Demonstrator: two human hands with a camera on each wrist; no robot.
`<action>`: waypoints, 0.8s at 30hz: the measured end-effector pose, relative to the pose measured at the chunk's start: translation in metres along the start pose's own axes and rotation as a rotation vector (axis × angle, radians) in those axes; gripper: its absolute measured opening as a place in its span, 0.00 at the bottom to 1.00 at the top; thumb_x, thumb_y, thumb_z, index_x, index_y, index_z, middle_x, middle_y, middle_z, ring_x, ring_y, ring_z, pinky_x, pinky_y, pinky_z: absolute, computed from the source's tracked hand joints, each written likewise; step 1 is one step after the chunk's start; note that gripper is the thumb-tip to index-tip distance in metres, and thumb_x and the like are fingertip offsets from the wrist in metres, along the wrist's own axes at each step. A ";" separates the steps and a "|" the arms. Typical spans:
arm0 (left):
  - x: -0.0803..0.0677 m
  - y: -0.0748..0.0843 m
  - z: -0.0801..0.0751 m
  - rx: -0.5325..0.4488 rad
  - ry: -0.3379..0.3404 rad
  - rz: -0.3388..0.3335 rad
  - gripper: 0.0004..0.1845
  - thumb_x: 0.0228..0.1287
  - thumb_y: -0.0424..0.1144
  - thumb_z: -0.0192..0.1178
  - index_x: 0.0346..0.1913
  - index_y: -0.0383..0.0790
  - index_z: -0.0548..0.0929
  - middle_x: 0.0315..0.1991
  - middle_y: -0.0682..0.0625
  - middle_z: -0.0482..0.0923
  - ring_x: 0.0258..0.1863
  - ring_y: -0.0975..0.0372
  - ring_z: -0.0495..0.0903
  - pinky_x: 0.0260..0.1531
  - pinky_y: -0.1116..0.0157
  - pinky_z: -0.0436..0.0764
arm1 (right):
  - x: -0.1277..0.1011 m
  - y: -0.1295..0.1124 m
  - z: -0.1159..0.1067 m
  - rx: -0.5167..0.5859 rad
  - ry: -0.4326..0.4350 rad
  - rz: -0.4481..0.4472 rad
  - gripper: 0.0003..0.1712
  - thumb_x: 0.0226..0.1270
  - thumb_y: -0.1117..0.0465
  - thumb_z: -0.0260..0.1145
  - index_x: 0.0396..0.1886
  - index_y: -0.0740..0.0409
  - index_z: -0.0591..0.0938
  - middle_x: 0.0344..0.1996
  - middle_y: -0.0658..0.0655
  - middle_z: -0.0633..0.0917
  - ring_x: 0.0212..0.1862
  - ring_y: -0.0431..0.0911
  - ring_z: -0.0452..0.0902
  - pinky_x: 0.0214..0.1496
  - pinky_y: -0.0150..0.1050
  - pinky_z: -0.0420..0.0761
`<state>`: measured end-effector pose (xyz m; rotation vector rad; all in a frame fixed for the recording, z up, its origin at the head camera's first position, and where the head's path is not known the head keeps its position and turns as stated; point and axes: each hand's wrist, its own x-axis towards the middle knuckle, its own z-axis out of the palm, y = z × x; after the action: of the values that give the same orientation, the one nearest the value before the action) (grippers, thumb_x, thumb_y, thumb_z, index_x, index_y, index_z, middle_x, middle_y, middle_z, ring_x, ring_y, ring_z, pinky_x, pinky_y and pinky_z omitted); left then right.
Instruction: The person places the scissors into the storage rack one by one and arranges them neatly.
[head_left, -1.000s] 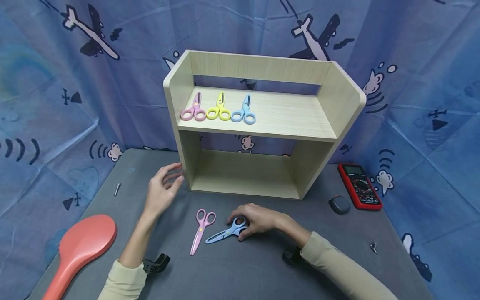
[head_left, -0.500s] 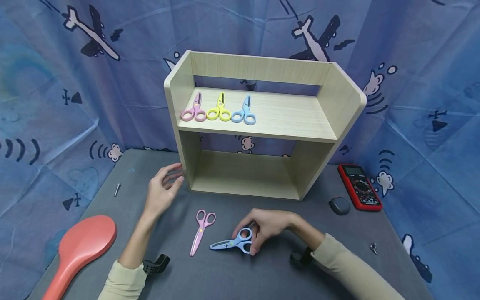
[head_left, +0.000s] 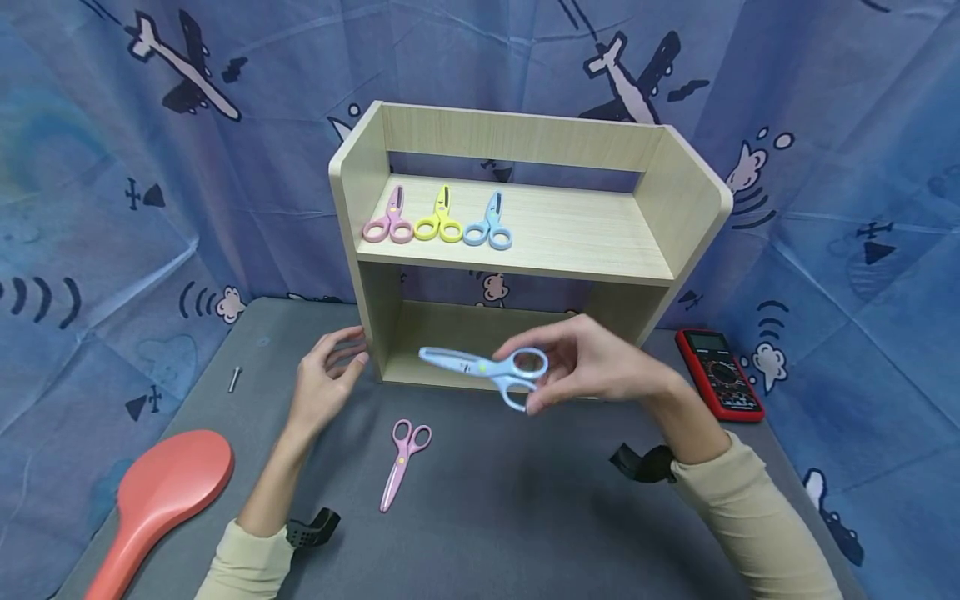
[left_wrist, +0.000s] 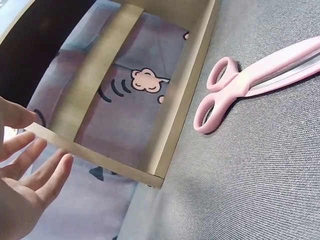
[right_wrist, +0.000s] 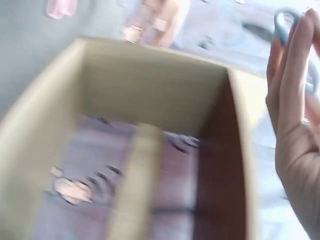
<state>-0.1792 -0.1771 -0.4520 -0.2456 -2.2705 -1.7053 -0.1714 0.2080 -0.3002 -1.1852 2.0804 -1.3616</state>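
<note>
R fingers [head_left: 542, 335] raised, w/ blue scissors [head_left: 482, 367] (now off table [head_left: 487, 542])

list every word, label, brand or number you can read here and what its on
No text can be read.
Red digital multimeter: markings around the dial, too small to read.
Blue scissors in the right hand: dark mark near the pivot, too small to read.
Patterned curtain: pictures, no lettering seen.

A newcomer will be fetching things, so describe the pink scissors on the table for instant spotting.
Find the wooden two-level shelf on the grey table. In front of its left half lie pink scissors, handles toward the shelf. Unlike the pink pair on the upper level, they rest directly on the table.
</note>
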 end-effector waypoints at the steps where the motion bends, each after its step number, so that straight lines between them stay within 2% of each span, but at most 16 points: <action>1: 0.000 0.000 0.000 0.000 0.000 -0.002 0.23 0.78 0.31 0.63 0.72 0.36 0.80 0.67 0.37 0.79 0.66 0.41 0.84 0.51 0.81 0.84 | 0.000 -0.009 -0.007 -0.037 0.076 -0.017 0.32 0.61 0.73 0.81 0.66 0.64 0.84 0.43 0.58 0.90 0.32 0.41 0.85 0.34 0.32 0.89; 3: 0.000 0.000 -0.001 0.002 0.001 -0.003 0.23 0.78 0.31 0.63 0.72 0.36 0.80 0.67 0.37 0.79 0.65 0.45 0.85 0.52 0.80 0.85 | 0.002 -0.024 -0.023 -0.092 0.234 -0.037 0.32 0.61 0.74 0.81 0.66 0.65 0.84 0.44 0.58 0.90 0.31 0.43 0.86 0.35 0.33 0.90; 7: 0.000 0.001 -0.001 0.004 0.001 0.002 0.23 0.78 0.30 0.64 0.72 0.35 0.80 0.67 0.37 0.79 0.64 0.53 0.86 0.51 0.80 0.85 | 0.012 -0.046 -0.053 -0.204 0.533 0.032 0.32 0.62 0.71 0.81 0.68 0.60 0.85 0.55 0.55 0.88 0.35 0.42 0.89 0.42 0.29 0.90; 10: 0.000 0.000 -0.001 0.001 -0.002 0.009 0.23 0.78 0.30 0.64 0.72 0.35 0.80 0.67 0.36 0.79 0.64 0.49 0.86 0.51 0.81 0.85 | 0.021 -0.047 -0.073 -0.290 0.656 0.124 0.32 0.64 0.65 0.83 0.68 0.55 0.86 0.62 0.55 0.84 0.38 0.39 0.89 0.43 0.24 0.88; 12: 0.000 0.000 -0.001 -0.003 -0.002 0.015 0.23 0.78 0.30 0.64 0.72 0.35 0.80 0.67 0.36 0.79 0.65 0.45 0.85 0.51 0.81 0.84 | 0.027 -0.042 -0.085 -0.324 0.685 0.185 0.32 0.64 0.61 0.83 0.68 0.54 0.86 0.63 0.57 0.84 0.42 0.38 0.88 0.44 0.22 0.86; 15: -0.001 -0.001 -0.001 -0.012 -0.002 0.024 0.23 0.78 0.29 0.63 0.72 0.34 0.80 0.67 0.35 0.79 0.66 0.39 0.84 0.51 0.82 0.84 | 0.037 -0.029 -0.098 -0.368 0.680 0.248 0.33 0.63 0.57 0.84 0.68 0.55 0.86 0.61 0.61 0.85 0.47 0.38 0.84 0.45 0.20 0.83; 18: -0.001 -0.001 -0.001 -0.017 -0.002 0.025 0.23 0.77 0.29 0.63 0.72 0.33 0.80 0.67 0.35 0.79 0.66 0.38 0.84 0.51 0.82 0.84 | 0.045 -0.019 -0.105 -0.405 0.645 0.300 0.34 0.63 0.53 0.84 0.67 0.57 0.86 0.57 0.63 0.86 0.42 0.38 0.82 0.41 0.21 0.79; 22: -0.001 -0.001 -0.001 -0.019 -0.003 0.024 0.23 0.77 0.29 0.64 0.72 0.34 0.80 0.67 0.35 0.79 0.66 0.38 0.84 0.51 0.82 0.84 | 0.052 -0.015 -0.106 -0.477 0.629 0.339 0.32 0.64 0.51 0.84 0.64 0.59 0.87 0.48 0.61 0.86 0.31 0.39 0.80 0.30 0.26 0.77; 24: -0.001 -0.001 -0.001 -0.015 -0.002 0.028 0.23 0.77 0.29 0.64 0.72 0.34 0.80 0.67 0.35 0.79 0.65 0.39 0.84 0.51 0.82 0.84 | 0.054 -0.014 -0.104 -0.556 0.637 0.340 0.31 0.64 0.49 0.84 0.61 0.60 0.89 0.45 0.62 0.87 0.32 0.41 0.81 0.29 0.27 0.77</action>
<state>-0.1790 -0.1779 -0.4529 -0.2812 -2.2459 -1.7100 -0.2684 0.2193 -0.2333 -0.5332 3.0812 -1.1160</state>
